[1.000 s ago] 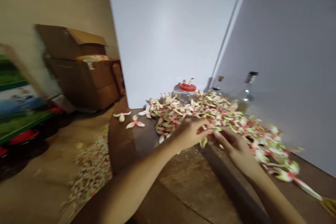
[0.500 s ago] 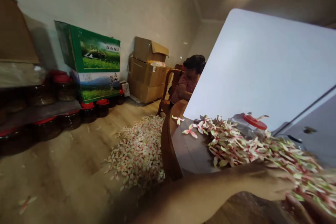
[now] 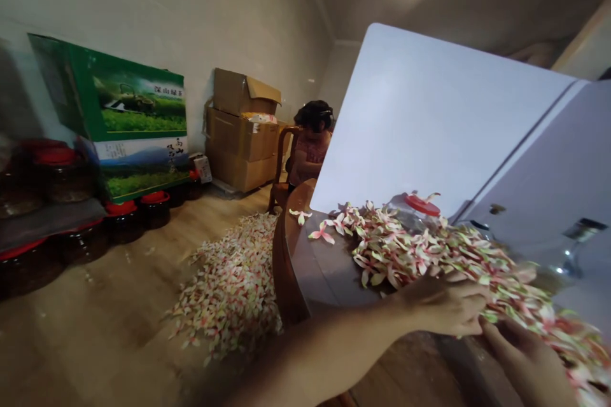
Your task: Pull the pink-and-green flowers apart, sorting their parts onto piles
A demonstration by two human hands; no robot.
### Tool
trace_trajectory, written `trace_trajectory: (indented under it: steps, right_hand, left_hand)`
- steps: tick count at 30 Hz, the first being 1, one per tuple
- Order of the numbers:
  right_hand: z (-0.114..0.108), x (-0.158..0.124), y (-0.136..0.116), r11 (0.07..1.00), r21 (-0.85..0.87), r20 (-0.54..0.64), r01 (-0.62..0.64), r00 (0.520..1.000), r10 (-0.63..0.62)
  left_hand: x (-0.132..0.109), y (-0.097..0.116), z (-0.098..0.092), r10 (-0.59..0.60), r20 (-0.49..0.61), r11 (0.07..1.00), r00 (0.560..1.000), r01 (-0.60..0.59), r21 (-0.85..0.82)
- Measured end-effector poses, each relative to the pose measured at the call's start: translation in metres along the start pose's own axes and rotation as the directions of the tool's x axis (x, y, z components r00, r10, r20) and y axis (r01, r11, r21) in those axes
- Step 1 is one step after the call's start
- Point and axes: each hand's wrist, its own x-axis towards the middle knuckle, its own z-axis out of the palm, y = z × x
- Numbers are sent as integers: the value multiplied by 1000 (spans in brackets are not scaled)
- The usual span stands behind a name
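A heap of pink, white and green flowers (image 3: pixel 420 251) lies along the round wooden table (image 3: pixel 305 254). My left hand (image 3: pixel 451 302) reaches over the near edge of the heap, its fingers bent and held together. Just right of it is my right hand (image 3: pixel 529 356), its thumb and fingers closed. The fingertips of both hands meet around a small flower (image 3: pixel 487 316), mostly hidden by the fingers.
Behind the heap stand a white folding board (image 3: pixel 424 121), a clear jar with a red lid (image 3: pixel 422 205) and a glass bottle (image 3: pixel 570 254). More flowers (image 3: pixel 233 286) are piled on the floor. A seated person (image 3: pixel 310 146), cardboard boxes (image 3: pixel 243 146), a green box (image 3: pixel 136 102) and red-lidded jars (image 3: pixel 155 210) are further off.
The view has swung to the right, so the room and table sit further left. My right hand shows more fully now, and my two hands remain together at the heap's edge.
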Motion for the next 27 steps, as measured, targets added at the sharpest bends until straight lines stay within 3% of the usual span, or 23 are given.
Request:
trace_trajectory:
  steps: [4,7,8,11,15,20,22,23,24,25,27]
  right_hand:
    - [2,-6,-5,991,74,12,-111,994,110]
    - [3,-12,-4,960,209,-29,-184,981,194]
    - [2,-14,-4,933,285,-37,-219,970,239]
    - [0,-17,-4,780,554,-30,-290,930,367]
    - [5,-16,-10,592,770,-20,-239,918,397]
    - [13,-13,-14,553,816,-70,-169,921,384]
    - [8,-10,-10,528,840,-132,-120,900,415]
    - [3,-9,-6,515,852,-164,-96,885,435]
    - [-3,-8,-2,507,858,-187,-79,872,453]
    - [-8,-7,2,518,853,-209,-67,865,456]
    - [-18,-7,9,590,806,-245,-57,874,419]
  left_hand:
    - [0,4,4,-49,9,996,999,49,-75]
    - [1,4,3,-244,-107,952,964,216,-218]
    - [1,2,2,-338,-176,916,925,280,-285]
    - [0,-4,2,-610,-310,769,729,452,-452]
    - [-1,-12,10,-826,-316,559,467,607,-564]
    - [-3,-25,14,-934,-264,357,241,670,-651]
    - [-6,-34,10,-957,-226,287,181,677,-677]
    - [-7,-38,7,-964,-195,265,180,674,-690]
    - [-8,-41,3,-966,-153,254,207,666,-702]
    - [-9,-43,-2,-959,-99,256,267,652,-714]
    - [-7,-39,-13,-887,39,284,460,611,-739]
